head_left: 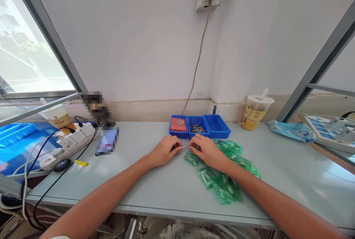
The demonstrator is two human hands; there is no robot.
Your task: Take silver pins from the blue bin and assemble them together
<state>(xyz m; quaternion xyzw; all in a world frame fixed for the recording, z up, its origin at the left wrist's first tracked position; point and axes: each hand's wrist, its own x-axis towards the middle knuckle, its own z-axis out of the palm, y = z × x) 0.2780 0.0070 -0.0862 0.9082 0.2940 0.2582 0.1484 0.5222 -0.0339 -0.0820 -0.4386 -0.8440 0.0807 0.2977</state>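
Note:
Near the middle of the table, my left hand [165,151] is closed, its thumb and fingertips pressed together. At its fingertips a thin, pale, pin-like piece [184,147] points towards the other hand; dark small bits show partly under the curled fingers. My right hand [207,151] is closed too, fingers bent in a pinch, and whatever they hold is hidden. A small gap parts the two hands. Small green plastic bags [226,191] with metal pieces inside lie around and under my right forearm. One such bag [191,158] sits just beside the right hand.
Behind the hands stand three blue bins: one with red bags [178,124], one with loose metal pieces [197,128], and a third bin [217,126]. A drink cup [256,112] and blue plastic packet [291,131] are right; a phone [107,141] and power strip [66,146] left.

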